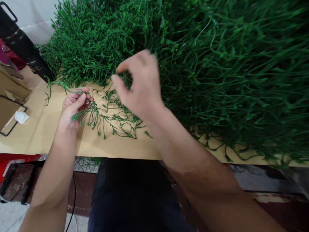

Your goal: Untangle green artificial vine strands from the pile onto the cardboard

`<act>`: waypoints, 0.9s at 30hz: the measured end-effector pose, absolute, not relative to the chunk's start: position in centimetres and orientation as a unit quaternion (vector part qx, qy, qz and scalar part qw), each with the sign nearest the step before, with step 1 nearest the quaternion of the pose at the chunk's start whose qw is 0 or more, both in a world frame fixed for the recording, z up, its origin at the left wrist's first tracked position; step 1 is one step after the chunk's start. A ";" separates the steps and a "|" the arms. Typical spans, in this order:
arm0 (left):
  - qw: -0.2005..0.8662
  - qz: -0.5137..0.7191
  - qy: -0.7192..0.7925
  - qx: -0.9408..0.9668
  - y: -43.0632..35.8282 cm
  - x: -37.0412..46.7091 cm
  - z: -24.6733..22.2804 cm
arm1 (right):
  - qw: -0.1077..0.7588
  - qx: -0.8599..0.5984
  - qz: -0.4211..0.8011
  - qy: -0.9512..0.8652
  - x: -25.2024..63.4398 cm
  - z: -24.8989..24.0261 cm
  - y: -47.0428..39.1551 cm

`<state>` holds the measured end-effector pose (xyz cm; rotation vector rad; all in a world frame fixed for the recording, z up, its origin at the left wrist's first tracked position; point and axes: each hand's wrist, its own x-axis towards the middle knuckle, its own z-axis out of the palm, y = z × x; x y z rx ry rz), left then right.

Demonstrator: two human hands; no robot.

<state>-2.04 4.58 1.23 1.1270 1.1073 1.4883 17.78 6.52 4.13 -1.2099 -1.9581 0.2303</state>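
Your hands are both over the near part of the counter. Your left hand is closed in a pinch on a green artificial sprig, its thin stems fanning out below the fingers with small forked tips; one longer stem trails from the same hand toward the left. Your right hand is raised beside it and blurred, thumb and index finger curved into a ring with their tips close together; you cannot tell from this view whether anything thin is caught between them.

Nearest you, below the counter's edge, are your legs in dark clothing, with a black cable hanging to their left. On the counter, between and beneath your hands, loose green stems lie scattered, some overlapping the ends of the sprig you hold. To the left, a small white piece sits by a black wire frame, near a cardboard box.

Beyond your hands, a large heap of green stems spreads along the counter and fills the right side, blurred toward that edge. At its left end a black bottle appears tilted, with a pale wall behind.
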 end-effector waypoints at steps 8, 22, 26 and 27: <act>0.456 0.602 0.456 0.471 4.5 -2.2 1.0 | 0.288 -0.377 0.235 -0.849 13.5 1.5 4.7; 0.419 0.560 0.446 0.558 4.4 -1.3 0.0 | 0.290 -0.382 0.232 -0.846 13.9 1.4 5.6; 0.367 0.548 0.475 0.582 4.7 -1.4 -0.3 | 0.325 -0.415 0.217 -0.822 14.0 1.1 5.7; 0.355 0.545 0.482 0.587 4.7 -1.5 -0.4 | 0.338 -0.425 0.215 -0.812 14.0 1.1 5.7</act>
